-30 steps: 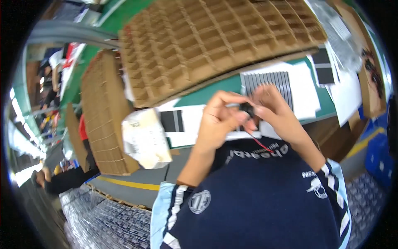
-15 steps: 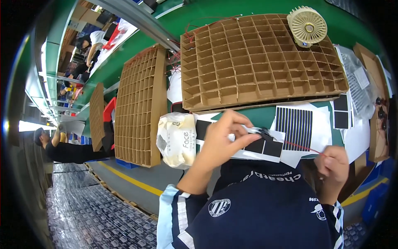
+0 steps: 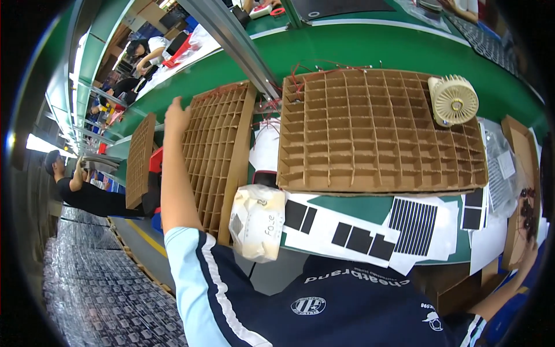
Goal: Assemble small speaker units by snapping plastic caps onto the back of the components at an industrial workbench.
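Note:
My left hand (image 3: 177, 120) is stretched out to the far left edge of a cardboard tray with a grid of dividers (image 3: 217, 144). Its back faces me, and whether anything is in its fingers I cannot make out. Far to the right, my right hand (image 3: 528, 254) reaches to the near end of an open cardboard box (image 3: 514, 133). Small black parts with red wires (image 3: 526, 214) lie in that box beside the hand. The right fingers are blurred and partly hidden near the picture's rim.
A larger divided cardboard tray (image 3: 370, 133) carries a cream fan (image 3: 455, 103). Before it lie a white sheet of black strips (image 3: 413, 225), sheets with black squares (image 3: 361, 240) and a white tissue pack (image 3: 258, 222). A metal post (image 3: 231, 46) rises behind. Co-workers stand at left.
Both hands have left the middle of the bench, where they held a small black part with a red wire. The left went to the left tray, the right to the right-hand box. The view shifted.

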Available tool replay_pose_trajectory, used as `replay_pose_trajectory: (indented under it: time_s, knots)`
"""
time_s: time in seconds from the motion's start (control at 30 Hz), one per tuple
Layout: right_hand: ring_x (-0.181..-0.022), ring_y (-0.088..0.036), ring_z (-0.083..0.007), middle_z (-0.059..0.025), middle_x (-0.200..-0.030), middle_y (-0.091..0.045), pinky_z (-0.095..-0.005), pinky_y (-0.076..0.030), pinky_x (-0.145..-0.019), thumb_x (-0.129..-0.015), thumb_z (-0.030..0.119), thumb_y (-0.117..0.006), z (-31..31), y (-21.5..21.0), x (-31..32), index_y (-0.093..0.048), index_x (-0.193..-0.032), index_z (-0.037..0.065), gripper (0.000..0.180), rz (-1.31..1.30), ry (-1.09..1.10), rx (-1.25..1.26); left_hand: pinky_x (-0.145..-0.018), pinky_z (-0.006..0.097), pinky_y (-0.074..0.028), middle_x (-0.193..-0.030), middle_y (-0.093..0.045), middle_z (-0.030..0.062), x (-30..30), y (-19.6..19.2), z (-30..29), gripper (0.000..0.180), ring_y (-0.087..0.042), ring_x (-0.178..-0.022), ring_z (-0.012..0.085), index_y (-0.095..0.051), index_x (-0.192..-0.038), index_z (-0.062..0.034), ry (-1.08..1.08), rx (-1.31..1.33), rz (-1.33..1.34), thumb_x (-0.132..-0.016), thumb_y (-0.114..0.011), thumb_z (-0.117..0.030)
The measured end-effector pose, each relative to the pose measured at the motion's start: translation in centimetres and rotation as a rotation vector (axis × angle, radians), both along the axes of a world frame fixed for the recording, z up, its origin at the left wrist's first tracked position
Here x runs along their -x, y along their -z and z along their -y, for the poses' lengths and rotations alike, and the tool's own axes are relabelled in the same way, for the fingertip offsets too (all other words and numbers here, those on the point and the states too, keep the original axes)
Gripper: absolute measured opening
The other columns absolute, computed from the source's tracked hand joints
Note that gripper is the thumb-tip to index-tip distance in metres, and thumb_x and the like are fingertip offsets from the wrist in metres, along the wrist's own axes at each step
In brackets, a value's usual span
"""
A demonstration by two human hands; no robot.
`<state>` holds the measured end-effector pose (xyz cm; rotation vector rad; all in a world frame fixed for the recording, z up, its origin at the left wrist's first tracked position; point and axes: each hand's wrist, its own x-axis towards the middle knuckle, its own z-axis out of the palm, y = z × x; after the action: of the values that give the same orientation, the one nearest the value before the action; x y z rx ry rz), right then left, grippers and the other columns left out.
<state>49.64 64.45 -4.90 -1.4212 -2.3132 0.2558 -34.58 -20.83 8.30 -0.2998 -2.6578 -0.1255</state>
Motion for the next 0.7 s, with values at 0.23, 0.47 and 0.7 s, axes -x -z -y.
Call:
replay_pose_trajectory:
  time_s: [0.23,0.47,0.7]
  knots:
    - [-0.096,-0.051,-0.0201,-0.0127,-0.106,-0.054,-0.0278,-0.039,-0.084,-0.088,0.024,-0.045,11.2,0.7,11.8,-0.048,-0.109,-0.005,0.035,-0.12,-0.051,0.073,-0.078,0.046,-0.042,-0.102,-0.053,0.0181,4.7,4.8,-3.1,0.036,-0.05,-0.096,0.0351,-0.05,-0.109,-0.0162,-0.18,0.222,0.124,-0.074,-0.055,-0.023]
    - [-0.095,-0.051,-0.0167,-0.0103,-0.104,-0.053,-0.0248,-0.041,-0.081,-0.089,0.022,-0.046,13.3,1.2,13.3,-0.05,-0.107,-0.004,0.032,-0.315,-0.015,0.181,-0.071,0.045,-0.044,-0.093,-0.055,0.0152,6.6,5.2,-4.0,0.019,-0.053,-0.09,0.0309,-0.055,-0.095,-0.0121,-0.059,0.343,-0.045,-0.078,-0.052,-0.02]
    - [-0.081,-0.052,-0.0126,-0.0076,-0.089,-0.056,-0.0206,-0.042,-0.072,-0.089,0.019,-0.046,14.5,1.4,17.1,-0.054,-0.1,-0.004,0.026,-0.272,-0.177,-0.004,-0.06,0.038,-0.045,-0.077,-0.058,0.0198,8.1,3.5,-2.0,0.022,-0.057,-0.064,0.0321,-0.053,-0.089,-0.0005,0.096,-0.543,-0.195,-0.087,-0.042,-0.02]
